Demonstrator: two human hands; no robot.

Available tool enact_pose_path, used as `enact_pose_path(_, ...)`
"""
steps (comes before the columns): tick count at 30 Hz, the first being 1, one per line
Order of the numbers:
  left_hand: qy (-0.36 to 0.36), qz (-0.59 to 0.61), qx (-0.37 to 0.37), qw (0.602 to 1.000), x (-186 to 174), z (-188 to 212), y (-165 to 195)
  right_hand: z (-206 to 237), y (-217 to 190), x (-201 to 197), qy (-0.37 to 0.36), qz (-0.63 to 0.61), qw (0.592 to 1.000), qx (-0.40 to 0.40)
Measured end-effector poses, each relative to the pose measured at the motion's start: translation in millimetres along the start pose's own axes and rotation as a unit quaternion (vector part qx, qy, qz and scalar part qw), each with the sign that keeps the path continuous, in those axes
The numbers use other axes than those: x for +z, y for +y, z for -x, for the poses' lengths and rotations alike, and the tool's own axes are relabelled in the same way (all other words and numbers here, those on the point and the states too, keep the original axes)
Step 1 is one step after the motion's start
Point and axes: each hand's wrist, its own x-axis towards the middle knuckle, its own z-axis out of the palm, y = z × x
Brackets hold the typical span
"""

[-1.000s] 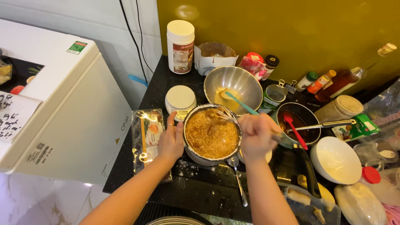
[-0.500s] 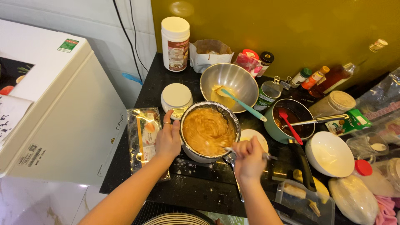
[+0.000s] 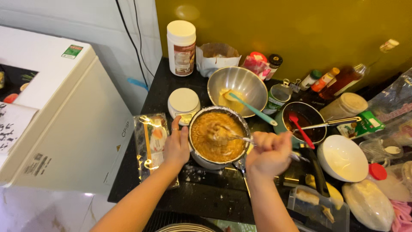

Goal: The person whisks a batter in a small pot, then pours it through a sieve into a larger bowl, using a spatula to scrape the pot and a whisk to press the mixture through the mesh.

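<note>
Now right hand [image 3: 269, 154] fisted round whisk [image 3: 227, 136] in thick tan batter [image 3: 216, 135]; left hand [image 3: 177, 145] steadying steel pot [image 3: 201, 160].

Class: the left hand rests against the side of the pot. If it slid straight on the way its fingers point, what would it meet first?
Probably the small white scale. The left hand points up along the pot, and the scale lies just beyond its fingertips, though depth is unclear.
</note>
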Motion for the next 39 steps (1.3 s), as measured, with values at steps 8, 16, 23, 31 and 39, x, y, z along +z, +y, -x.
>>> enact_pose_path(8,-0.002,0.016,0.001,1.000,3.4,0.3,-1.2,4.7,-14.2,10.4,-0.075,0.010,0.996,-0.043)
enact_pose_path(16,-0.011,0.020,-0.005,1.000,3.6,0.7,-0.2,-7.2,8.4,9.1,-0.244,0.065,0.963,-0.096)
enact_pose_path(23,-0.018,0.031,0.002,0.999,5.5,-1.0,1.5,-31.4,34.7,-33.5,-0.369,0.372,0.852,0.000)
enact_pose_path(31,-0.019,0.029,0.013,0.999,4.8,-1.1,2.0,31.8,24.9,-54.0,-0.145,0.196,0.962,0.120)
enact_pose_path(39,-0.020,0.013,0.004,1.000,-4.6,-1.4,7.7,-16.6,24.0,-7.0,0.314,-0.071,0.905,0.280)
